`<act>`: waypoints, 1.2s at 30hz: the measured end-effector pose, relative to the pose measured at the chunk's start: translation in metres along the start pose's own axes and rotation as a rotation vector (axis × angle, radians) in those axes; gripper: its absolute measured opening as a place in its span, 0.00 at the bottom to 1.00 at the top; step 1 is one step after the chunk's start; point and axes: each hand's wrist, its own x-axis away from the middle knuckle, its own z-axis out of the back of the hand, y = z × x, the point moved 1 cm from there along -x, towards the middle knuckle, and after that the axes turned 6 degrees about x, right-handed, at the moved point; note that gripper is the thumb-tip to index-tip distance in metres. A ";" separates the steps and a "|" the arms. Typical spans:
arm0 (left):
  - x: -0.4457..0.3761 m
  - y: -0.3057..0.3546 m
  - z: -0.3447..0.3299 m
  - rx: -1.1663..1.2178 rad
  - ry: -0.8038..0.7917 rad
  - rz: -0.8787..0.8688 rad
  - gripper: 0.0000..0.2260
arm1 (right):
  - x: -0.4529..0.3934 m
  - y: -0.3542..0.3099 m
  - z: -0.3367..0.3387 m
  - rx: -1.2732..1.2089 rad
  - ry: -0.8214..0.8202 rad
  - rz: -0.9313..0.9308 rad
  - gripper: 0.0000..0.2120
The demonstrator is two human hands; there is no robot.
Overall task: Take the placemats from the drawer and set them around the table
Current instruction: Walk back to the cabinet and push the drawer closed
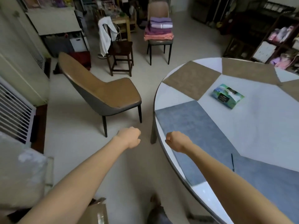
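Both our forearms reach forward from the bottom of the head view. Our left hand (131, 137) hangs over the floor, just off the rim of the round white table (262, 113), its fingers clenched into a fist that holds nothing. Our right hand (177, 141) hovers over the table's near edge, fingers curled tight as well, empty.

On the table, a blue-grey placemat (191, 125) lies flat at the rim closest to our right hand, and a second blue-grey placemat (267, 183) lies beside it along the nearer rim, their edges meeting. Farther round the table sit a brown placemat (191, 80) and another brown placemat (249, 70), corners nearly touching. A green tissue pack (227, 96) rests toward the table's middle, apart from every mat.

Left of the table stands a tan chair (103, 92), turned away from it. Beyond the table, a dark wooden chair (121, 52) carries a white garment, and a farther chair (158, 29) holds a stack of folded purple and pink cloths.
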 end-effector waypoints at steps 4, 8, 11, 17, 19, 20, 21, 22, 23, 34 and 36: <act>-0.055 -0.035 0.044 -0.018 -0.013 -0.020 0.16 | -0.080 -0.014 0.035 -0.017 0.010 -0.014 0.11; -0.121 -0.079 0.098 -0.029 -0.023 -0.045 0.17 | -0.179 -0.030 0.080 -0.101 0.039 -0.008 0.12; -0.165 -0.105 0.131 -0.105 -0.054 -0.059 0.15 | -0.234 -0.038 0.112 -0.137 0.029 -0.017 0.13; -0.272 -0.121 0.187 -0.160 -0.039 -0.192 0.11 | -0.325 -0.019 0.158 -0.190 0.050 -0.137 0.14; -0.316 -0.123 0.204 -0.199 -0.046 -0.267 0.11 | -0.349 -0.006 0.170 -0.206 0.060 -0.217 0.12; -0.340 -0.124 0.213 -0.222 -0.049 -0.313 0.12 | -0.360 0.001 0.176 -0.217 0.077 -0.264 0.12; -0.363 -0.125 0.221 -0.242 -0.053 -0.359 0.13 | -0.369 0.008 0.181 -0.229 0.099 -0.315 0.13; -0.386 -0.125 0.230 -0.258 -0.055 -0.401 0.14 | -0.376 0.016 0.186 -0.241 0.120 -0.374 0.13; -0.408 -0.124 0.239 -0.282 -0.064 -0.440 0.15 | -0.382 0.023 0.191 -0.261 0.136 -0.440 0.11; -0.558 -0.027 0.320 -0.525 -0.163 -0.844 0.16 | -0.399 0.091 0.223 -0.393 0.155 -0.915 0.11; -0.577 0.000 0.326 -0.533 -0.167 -0.894 0.16 | -0.408 0.112 0.229 -0.370 0.180 -0.944 0.12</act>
